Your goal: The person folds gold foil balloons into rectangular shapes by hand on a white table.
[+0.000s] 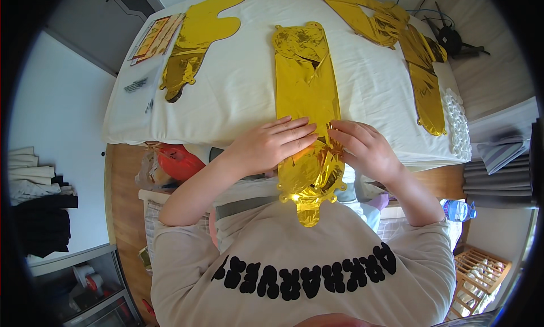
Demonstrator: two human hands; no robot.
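A flat, uninflated gold foil balloon runs from the middle of the table toward my chest, and its near end with small tabs hangs past the table edge. My left hand lies across its left side, fingers stretched out together on the foil; the thumb is hidden. At the balloon's right edge, the bent fingers of my right hand grip the foil, which is creased around the fingertips. The right thumb cannot be seen. Wrinkles show at both ends of the balloon.
More flat gold foil balloons lie at the far left and right of the white-covered table. Patterned packets sit at the left edge, clear plastic rings at the right. A red balloon is below the table edge.
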